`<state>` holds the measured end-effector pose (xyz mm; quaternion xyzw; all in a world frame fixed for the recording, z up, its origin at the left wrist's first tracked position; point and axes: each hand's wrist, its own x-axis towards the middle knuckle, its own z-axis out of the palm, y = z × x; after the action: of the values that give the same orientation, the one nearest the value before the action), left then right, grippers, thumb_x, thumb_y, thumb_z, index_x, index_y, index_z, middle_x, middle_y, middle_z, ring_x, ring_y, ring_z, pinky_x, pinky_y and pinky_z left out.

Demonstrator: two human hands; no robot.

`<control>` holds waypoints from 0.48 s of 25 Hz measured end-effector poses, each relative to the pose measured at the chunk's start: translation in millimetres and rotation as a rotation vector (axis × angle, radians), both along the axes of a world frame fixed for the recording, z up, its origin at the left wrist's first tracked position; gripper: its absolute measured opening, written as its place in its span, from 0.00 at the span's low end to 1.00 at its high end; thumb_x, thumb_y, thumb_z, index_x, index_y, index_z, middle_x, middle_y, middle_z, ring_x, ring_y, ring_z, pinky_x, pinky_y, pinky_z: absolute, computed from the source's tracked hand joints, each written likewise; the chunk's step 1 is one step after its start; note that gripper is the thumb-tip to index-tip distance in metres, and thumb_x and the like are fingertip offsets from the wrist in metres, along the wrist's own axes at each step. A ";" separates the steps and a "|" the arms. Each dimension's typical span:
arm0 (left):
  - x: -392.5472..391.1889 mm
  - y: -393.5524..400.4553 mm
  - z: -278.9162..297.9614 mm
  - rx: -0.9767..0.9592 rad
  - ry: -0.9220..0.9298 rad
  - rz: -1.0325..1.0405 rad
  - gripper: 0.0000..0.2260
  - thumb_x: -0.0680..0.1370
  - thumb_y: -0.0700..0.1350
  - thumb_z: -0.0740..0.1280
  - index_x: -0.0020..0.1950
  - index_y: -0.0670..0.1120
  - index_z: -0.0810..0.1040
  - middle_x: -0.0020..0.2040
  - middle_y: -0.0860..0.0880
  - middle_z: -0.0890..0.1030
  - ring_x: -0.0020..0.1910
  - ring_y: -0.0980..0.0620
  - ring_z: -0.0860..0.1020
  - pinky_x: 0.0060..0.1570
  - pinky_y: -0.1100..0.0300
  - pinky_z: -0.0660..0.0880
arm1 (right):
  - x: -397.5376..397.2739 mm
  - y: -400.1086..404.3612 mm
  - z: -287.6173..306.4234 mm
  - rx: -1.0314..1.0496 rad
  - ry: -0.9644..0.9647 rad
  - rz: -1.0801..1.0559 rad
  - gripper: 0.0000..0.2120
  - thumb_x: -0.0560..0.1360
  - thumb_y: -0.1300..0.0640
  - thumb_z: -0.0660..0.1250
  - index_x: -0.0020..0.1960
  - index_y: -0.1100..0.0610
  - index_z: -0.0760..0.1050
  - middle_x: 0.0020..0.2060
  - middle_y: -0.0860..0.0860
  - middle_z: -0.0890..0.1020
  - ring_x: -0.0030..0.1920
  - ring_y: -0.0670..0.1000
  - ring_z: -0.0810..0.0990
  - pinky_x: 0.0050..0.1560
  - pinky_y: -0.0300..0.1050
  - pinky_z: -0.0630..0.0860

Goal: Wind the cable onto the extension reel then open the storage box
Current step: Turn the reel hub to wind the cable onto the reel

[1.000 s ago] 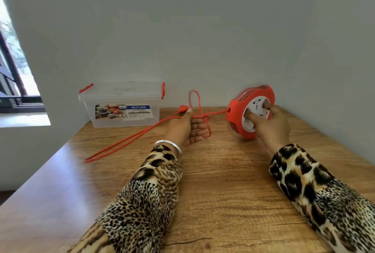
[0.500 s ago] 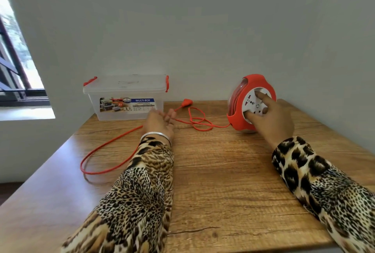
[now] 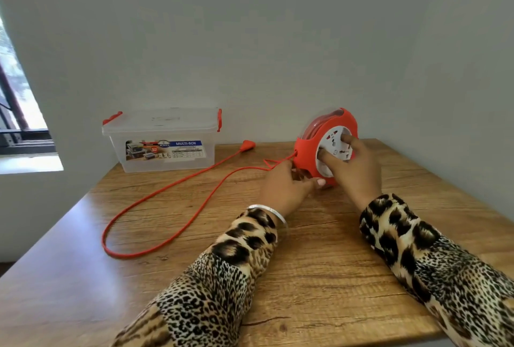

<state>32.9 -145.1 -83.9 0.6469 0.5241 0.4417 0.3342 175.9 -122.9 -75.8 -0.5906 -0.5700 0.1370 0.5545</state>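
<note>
My right hand (image 3: 357,171) reaches forward to the white face of the red reel (image 3: 326,144), which stands on edge near the back of the wooden table (image 3: 319,277); forefinger and thumb are curled into its recesses, gripping it. My left hand (image 3: 286,186) lies palm down at the reel's lower left edge, its fingers curled around the base there. The red cable (image 3: 178,188) runs from the reel in a long loop across the table to its plug (image 3: 247,145). The clear storage box (image 3: 164,139) sits shut at the back left.
</note>
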 end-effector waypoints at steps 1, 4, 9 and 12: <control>1.5 1.6 -2.5 0.060 0.003 0.027 0.17 0.69 0.52 0.75 0.54 0.50 0.77 0.45 0.56 0.81 0.43 0.56 0.80 0.48 0.51 0.81 | -2.6 1.5 -2.0 -0.013 0.070 0.021 0.31 0.68 0.41 0.72 0.67 0.51 0.71 0.62 0.51 0.78 0.57 0.51 0.78 0.46 0.37 0.73; -0.9 4.1 -2.6 0.181 -0.059 0.096 0.15 0.72 0.51 0.73 0.55 0.47 0.78 0.47 0.51 0.83 0.45 0.52 0.81 0.49 0.49 0.80 | -9.5 -1.5 1.9 -0.192 0.422 0.244 0.29 0.70 0.42 0.70 0.67 0.50 0.70 0.56 0.56 0.81 0.35 0.49 0.80 0.29 0.40 0.74; -27.8 16.6 7.8 0.199 -0.221 0.210 0.13 0.78 0.54 0.64 0.55 0.47 0.78 0.49 0.49 0.83 0.48 0.50 0.81 0.51 0.47 0.80 | -1.2 -11.0 11.0 -0.173 0.121 0.283 0.12 0.74 0.52 0.68 0.55 0.55 0.74 0.42 0.53 0.85 0.30 0.45 0.78 0.29 0.40 0.72; -41.1 21.7 9.6 0.171 -0.229 0.200 0.16 0.79 0.57 0.61 0.59 0.48 0.76 0.53 0.48 0.82 0.53 0.46 0.80 0.54 0.46 0.78 | 6.6 -10.3 10.2 0.202 -0.592 0.158 0.13 0.73 0.55 0.67 0.57 0.50 0.75 0.49 0.48 0.80 0.41 0.45 0.77 0.42 0.44 0.75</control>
<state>-8.2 -123.3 -74.3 0.5629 0.5051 0.5865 0.2898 182.5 -133.2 -65.6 -0.5007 -0.7615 -0.0553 0.4078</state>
